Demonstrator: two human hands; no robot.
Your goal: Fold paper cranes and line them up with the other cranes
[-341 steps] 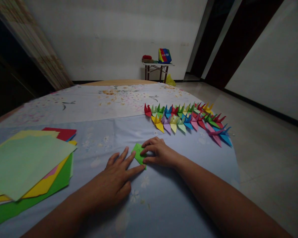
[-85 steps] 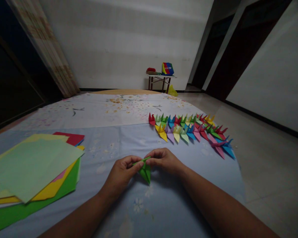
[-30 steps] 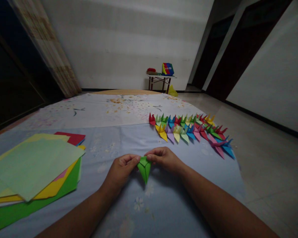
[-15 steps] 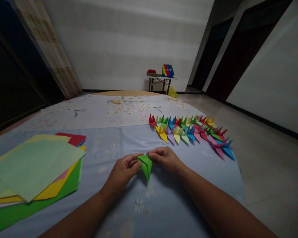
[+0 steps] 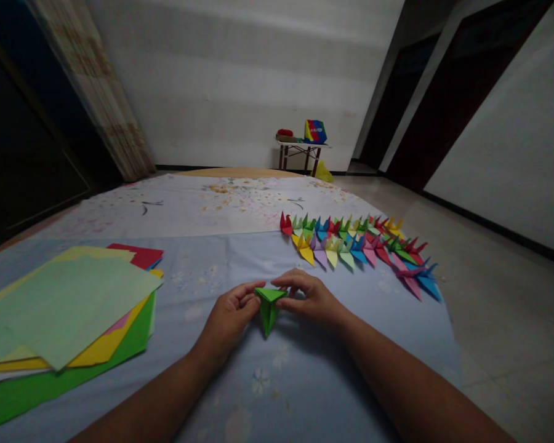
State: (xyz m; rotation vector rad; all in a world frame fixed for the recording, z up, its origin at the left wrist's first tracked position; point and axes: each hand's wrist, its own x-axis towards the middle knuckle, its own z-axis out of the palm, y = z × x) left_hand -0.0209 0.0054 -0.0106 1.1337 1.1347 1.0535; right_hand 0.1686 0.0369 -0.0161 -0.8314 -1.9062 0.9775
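A small piece of folded green origami paper [image 5: 268, 311] is held between my two hands above the blue tablecloth, its narrow point facing down towards me. My left hand [image 5: 231, 311] pinches its upper left corner between thumb and fingers. At the upper right corner, my right hand [image 5: 307, 297] has thumb and fingers closed about the paper's edge. The top of the paper forms a flat triangle, with a seam running down below it. Fingertips hide part of both corners.
Several folded paper cranes [image 5: 332, 251] in many colours stand in rows to the right. A stack of coloured paper sheets [image 5: 83, 301] lies at the left. Floral cloth [image 5: 253, 206] covers the round table's far half. Beyond it a small side table [image 5: 300, 146] carries a colourful box [image 5: 315, 131].
The green paper has tilted, so its top triangle looks flatter and its point has shifted slightly left. My right thumb and fingers have changed their place on the right corner.
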